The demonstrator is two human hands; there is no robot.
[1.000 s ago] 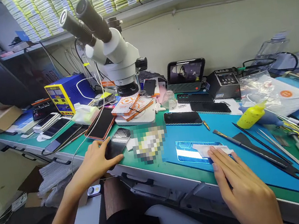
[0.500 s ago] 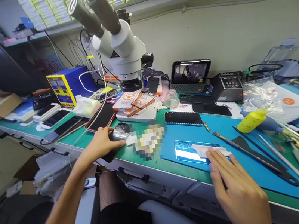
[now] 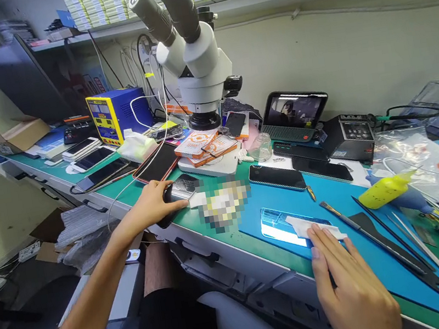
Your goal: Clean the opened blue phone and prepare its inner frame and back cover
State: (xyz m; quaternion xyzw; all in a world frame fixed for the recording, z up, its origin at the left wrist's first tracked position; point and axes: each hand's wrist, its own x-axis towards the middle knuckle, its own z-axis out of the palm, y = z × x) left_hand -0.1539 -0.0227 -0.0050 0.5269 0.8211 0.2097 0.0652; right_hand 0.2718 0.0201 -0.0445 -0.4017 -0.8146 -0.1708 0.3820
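Note:
At the near edge of the green bench mat, my left hand (image 3: 153,205) closes around a dark phone (image 3: 180,187), thumb on the near side. Fingers straight and together, my right hand (image 3: 347,272) presses a folded white tissue (image 3: 302,226) onto the shiny glass of a phone (image 3: 282,232). That phone lies flat on the blue mat (image 3: 250,226) and reflects a bright light; its right part is covered by the tissue and fingers. Between my hands lies a pixelated item (image 3: 226,205) whose kind cannot be made out.
A microscope (image 3: 201,78) stands behind. Dark phones (image 3: 275,177) lie beyond the blue mat. On the right are a brush (image 3: 347,217), a yellow bottle (image 3: 386,192) and several tools. A blue power supply (image 3: 120,116) and more phones (image 3: 95,157) sit left.
The view has shifted, so the bench background sits further right. My right hand and the tissue remain on the glass; my left hand keeps its hold on the dark phone.

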